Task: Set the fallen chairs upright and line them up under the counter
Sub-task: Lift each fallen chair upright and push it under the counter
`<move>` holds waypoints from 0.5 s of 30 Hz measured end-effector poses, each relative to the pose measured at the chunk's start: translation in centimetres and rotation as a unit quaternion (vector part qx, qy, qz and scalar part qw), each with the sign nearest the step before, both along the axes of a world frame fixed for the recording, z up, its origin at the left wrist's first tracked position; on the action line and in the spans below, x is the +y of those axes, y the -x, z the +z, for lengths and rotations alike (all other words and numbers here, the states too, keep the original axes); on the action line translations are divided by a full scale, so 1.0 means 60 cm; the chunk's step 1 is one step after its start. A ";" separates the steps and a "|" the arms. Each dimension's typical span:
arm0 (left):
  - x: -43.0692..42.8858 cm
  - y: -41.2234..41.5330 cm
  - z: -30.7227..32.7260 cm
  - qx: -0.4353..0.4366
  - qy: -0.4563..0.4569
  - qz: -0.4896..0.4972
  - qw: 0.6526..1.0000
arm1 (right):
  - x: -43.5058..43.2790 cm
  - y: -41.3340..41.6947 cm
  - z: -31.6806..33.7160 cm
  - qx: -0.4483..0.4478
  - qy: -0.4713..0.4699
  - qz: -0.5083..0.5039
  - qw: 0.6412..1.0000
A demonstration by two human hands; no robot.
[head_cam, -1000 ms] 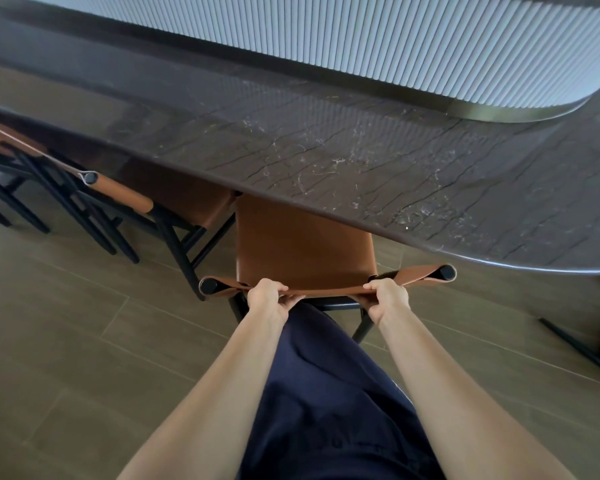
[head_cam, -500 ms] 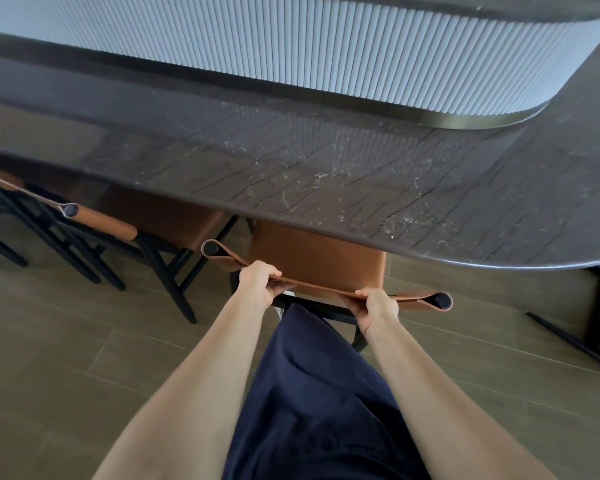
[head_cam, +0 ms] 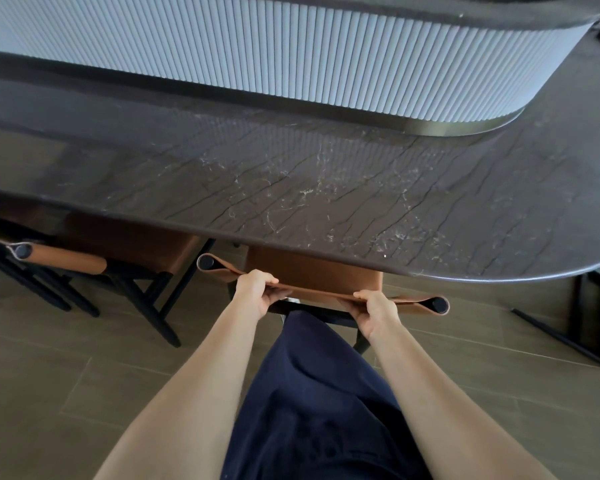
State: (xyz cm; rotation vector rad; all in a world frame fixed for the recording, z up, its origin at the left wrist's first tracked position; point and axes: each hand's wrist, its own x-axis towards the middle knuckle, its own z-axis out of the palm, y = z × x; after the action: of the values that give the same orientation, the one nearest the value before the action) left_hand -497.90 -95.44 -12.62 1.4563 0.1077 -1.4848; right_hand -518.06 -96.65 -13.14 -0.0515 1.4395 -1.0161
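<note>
A chair with a tan leather seat (head_cam: pixel 312 275) and black frame stands upright in front of me, its seat mostly hidden under the dark marble counter (head_cam: pixel 291 192). My left hand (head_cam: pixel 257 289) grips the top of its leather backrest on the left part. My right hand (head_cam: pixel 374 310) grips the same backrest edge further right. A second upright tan chair (head_cam: pixel 132 244) stands to the left, tucked under the counter too. Its backrest roll (head_cam: pixel 59 258) pokes out.
A fluted white counter base (head_cam: pixel 291 53) with a brass plinth rises behind the marble top. Black legs of more chairs (head_cam: pixel 25 282) show at far left. A black frame (head_cam: pixel 568 341) stands at right under the counter. The floor is brown tile (head_cam: pixel 66 393).
The chair has slid forward under the counter, with less of its seat showing than a second ago. Both hands kept their hold on the backrest and moved with it.
</note>
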 end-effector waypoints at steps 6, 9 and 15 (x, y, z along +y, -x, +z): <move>-0.007 -0.014 -0.005 0.015 0.002 -0.003 1.000 | -0.016 -0.004 -0.003 -0.001 -0.022 0.003 1.000; -0.011 -0.015 -0.001 0.021 0.002 0.003 1.000 | -0.023 -0.002 -0.003 -0.007 -0.029 0.017 0.999; -0.024 -0.020 0.011 0.018 -0.024 -0.017 0.999 | -0.034 0.001 -0.002 -0.017 -0.043 0.017 0.999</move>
State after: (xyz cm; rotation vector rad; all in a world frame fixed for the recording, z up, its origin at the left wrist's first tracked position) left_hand -496.68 -96.89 -11.98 1.4768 0.1418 -1.5464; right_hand -518.10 -98.68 -13.24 0.0033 1.4451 -0.9234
